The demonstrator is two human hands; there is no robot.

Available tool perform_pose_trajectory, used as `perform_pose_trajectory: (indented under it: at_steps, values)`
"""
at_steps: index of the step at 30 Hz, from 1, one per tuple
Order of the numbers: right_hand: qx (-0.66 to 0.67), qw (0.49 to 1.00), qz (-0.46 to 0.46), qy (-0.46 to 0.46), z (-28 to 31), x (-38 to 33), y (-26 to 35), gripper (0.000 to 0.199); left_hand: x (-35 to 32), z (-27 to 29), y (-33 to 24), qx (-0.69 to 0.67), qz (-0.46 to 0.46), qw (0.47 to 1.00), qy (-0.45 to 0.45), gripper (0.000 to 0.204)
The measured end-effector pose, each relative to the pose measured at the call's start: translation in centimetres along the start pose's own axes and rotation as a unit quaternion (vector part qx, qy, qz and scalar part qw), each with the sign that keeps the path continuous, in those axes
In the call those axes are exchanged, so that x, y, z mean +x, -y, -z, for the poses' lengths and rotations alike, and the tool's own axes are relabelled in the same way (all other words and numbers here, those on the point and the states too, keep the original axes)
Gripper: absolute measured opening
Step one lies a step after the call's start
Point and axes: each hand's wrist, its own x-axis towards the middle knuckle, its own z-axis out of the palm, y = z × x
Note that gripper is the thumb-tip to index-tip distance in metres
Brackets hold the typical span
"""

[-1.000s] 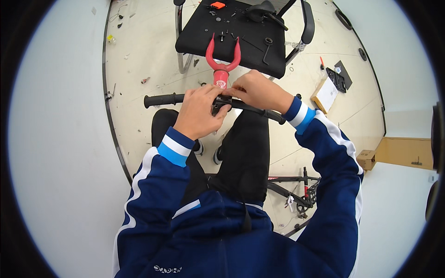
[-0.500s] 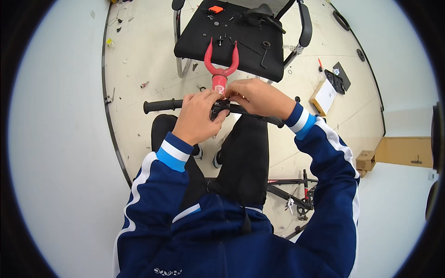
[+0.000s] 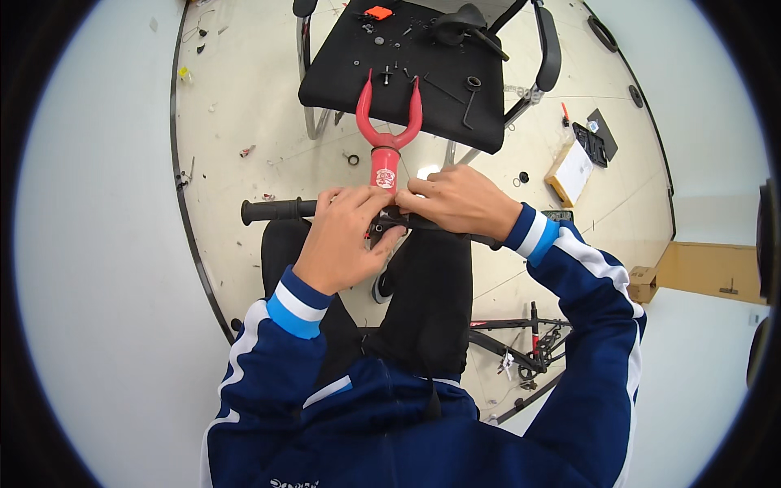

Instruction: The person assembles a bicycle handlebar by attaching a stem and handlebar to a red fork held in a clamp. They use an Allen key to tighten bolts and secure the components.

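Note:
A red bicycle fork [image 3: 389, 138] points away from me, its two prongs over the front of a black chair seat. Its red tube [image 3: 385, 169] runs back toward a black handlebar [image 3: 281, 210] lying across above my thighs. My left hand [image 3: 346, 236] is closed round the black stem [image 3: 389, 229] at the bar's middle, thumb on the near side. Beside it my right hand [image 3: 465, 203] has its fingers bent and pinched together where the red tube meets the stem. Whatever those fingertips hold is hidden.
On the chair seat [image 3: 342, 77] lie a saddle [image 3: 460, 26], an orange piece [image 3: 378, 13], a hex key [image 3: 469, 110] and several small parts. A tool case [image 3: 590, 142] and a cardboard box [image 3: 571, 172] are on the floor at right. A black bicycle frame [image 3: 521, 350] lies nearer.
The handlebar, the red tube and both hands have come slightly nearer to me. More of the red tube shows, and my right hand's fingers are curled tighter.

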Motion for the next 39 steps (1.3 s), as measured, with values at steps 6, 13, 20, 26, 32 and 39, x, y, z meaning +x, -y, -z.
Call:
perform_pose_trajectory:
  at_steps: [6, 13, 20, 26, 32, 39]
  values:
    - [0.084, 0.995, -0.037, -0.03, -0.6, 0.5, -0.5, 0.029, 0.2, 0.0, 0.1, -0.018, 0.004, 1.0, 0.004, 0.038]
    - [0.118, 0.942, -0.31, -0.054, -2.6, 6.3, -15.0, 0.032, 0.9, 0.6, -0.1, -0.034, 0.003, 0.999, 0.003, 0.036]
    - [0.108, 0.898, -0.427, 0.007, -10.1, 11.5, -26.8, 0.021, -0.6, 2.6, 0.3, -0.031, 0.042, 0.999, -0.008, 0.039]
    - [0.052, 0.908, -0.413, -0.041, -10.7, 11.4, -27.6, 0.018, -1.5, 3.6, 1.3, -0.033, 0.056, 0.997, -0.037, 0.042]
    - [0.334, 0.914, -0.222, -0.063, 1.4, 9.0, -13.6, 0.017, -1.7, 2.6, 1.1, -0.024, 0.047, 0.998, -0.044, 0.039]
    - [0.491, 0.857, -0.156, -0.023, 1.8, 3.8, -1.4, 0.011, -1.8, 0.2, -0.4, 0.02, 0.042, 0.997, -0.067, 0.038]
